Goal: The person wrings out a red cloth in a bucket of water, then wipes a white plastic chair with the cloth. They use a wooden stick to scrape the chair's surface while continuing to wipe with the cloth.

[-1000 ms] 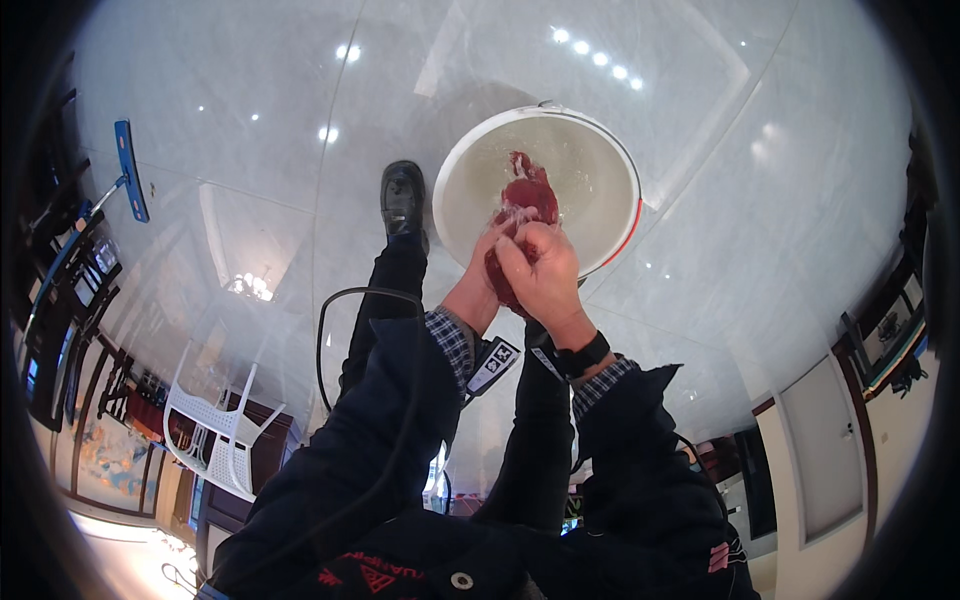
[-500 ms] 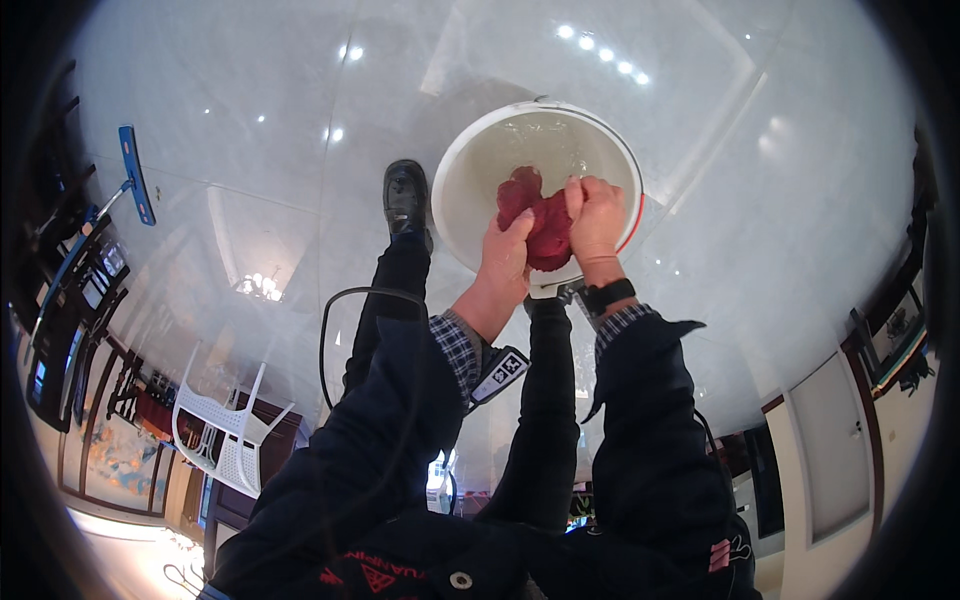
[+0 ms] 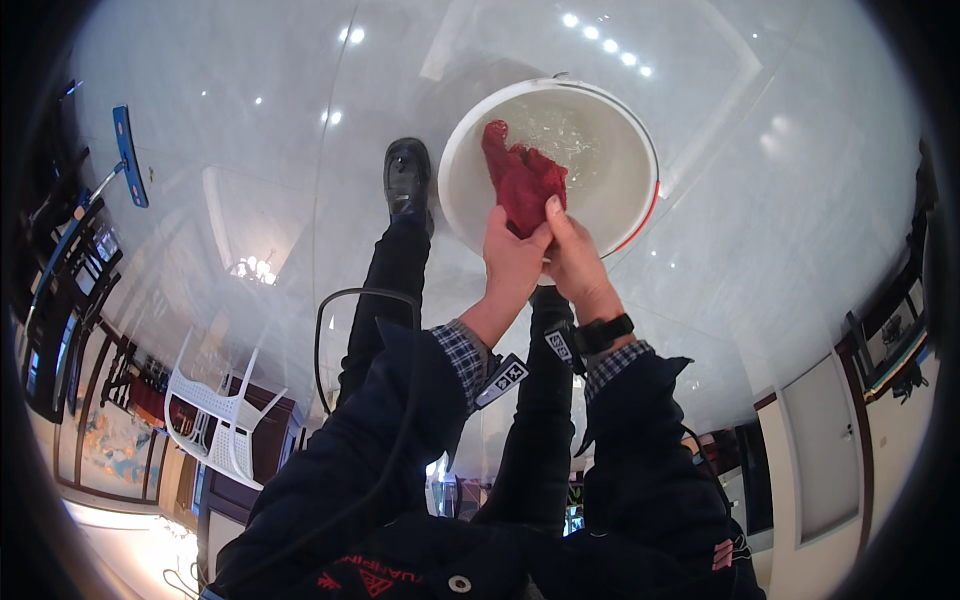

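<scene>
A wet, dark red cloth (image 3: 530,185) is bunched between my two hands, with a loose end hanging out to the upper left over the bucket. My left hand (image 3: 513,258) grips its near left edge, thumb on top. Beside it, nearly touching, my right hand (image 3: 580,262) pinches the near right edge with the thumb pressed on the cloth. Below lies a round white bucket (image 3: 625,180) with a red mark on its right rim and rippling water inside. The undersides of the cloth and several fingertips are hidden.
The floor is pale, glossy tile (image 3: 270,130). A blue flat mop (image 3: 130,160) lies at the far left, and a white plastic chair (image 3: 215,405) stands at the lower left. My black shoe (image 3: 407,175) is left of the bucket. A black cable (image 3: 320,345) loops by my left arm.
My hands have drawn closer together at the bucket's near side. The cloth, earlier squeezed into a lump between them, now spreads out away from me, and the water is more rippled.
</scene>
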`<state>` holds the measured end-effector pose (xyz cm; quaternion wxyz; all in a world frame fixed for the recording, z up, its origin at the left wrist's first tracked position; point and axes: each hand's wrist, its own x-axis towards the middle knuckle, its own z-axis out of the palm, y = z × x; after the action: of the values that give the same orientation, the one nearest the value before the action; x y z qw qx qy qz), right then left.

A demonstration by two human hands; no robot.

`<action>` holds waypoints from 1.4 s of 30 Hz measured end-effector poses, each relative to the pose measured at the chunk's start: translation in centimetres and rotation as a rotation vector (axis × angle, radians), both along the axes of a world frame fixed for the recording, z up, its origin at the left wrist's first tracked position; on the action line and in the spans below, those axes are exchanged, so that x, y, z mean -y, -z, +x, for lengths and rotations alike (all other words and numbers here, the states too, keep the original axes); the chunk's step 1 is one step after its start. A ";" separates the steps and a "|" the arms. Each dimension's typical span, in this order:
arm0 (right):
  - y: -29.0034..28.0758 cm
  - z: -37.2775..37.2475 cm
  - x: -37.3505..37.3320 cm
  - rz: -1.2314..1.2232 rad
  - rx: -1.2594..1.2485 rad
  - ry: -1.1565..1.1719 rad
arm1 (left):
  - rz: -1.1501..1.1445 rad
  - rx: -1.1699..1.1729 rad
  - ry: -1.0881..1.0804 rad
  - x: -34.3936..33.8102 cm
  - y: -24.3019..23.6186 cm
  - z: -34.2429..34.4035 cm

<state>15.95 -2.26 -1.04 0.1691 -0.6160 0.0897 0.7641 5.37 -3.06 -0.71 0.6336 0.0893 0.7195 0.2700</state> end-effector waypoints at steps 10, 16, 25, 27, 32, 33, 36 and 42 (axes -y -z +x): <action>1.8 1.7 1.9 0.073 -0.163 0.201 | 0.081 -0.001 0.538 1.7 -0.3 -0.8; 1.4 2.3 2.1 0.057 -0.167 0.317 | 0.197 -0.082 0.484 -0.7 -2.1 -0.7; -5.6 1.1 5.0 -0.091 -0.428 0.747 | -0.152 0.008 -0.465 0.9 -5.8 -4.9; -6.4 0.3 5.2 -0.085 -0.520 0.837 | -0.296 0.340 -0.495 1.6 -4.8 -5.1; -10.9 -2.7 5.4 -0.103 -0.766 1.045 | -0.126 0.944 -0.536 2.0 -4.7 -5.2; -12.3 -2.9 5.4 -0.167 -0.714 1.084 | -0.095 1.022 -0.566 1.9 -5.3 -5.0; -15.6 -3.3 6.0 -0.176 -0.934 1.114 | -0.099 1.154 -0.587 2.0 -7.5 -4.9; -15.1 -2.0 5.9 -0.336 -0.779 0.900 | -0.153 1.103 -0.400 0.9 -6.7 -5.6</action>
<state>13.91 -8.12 14.06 0.3306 -0.2117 0.5151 0.7620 -0.25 -4.00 6.02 0.8554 -0.2477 0.3041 0.3383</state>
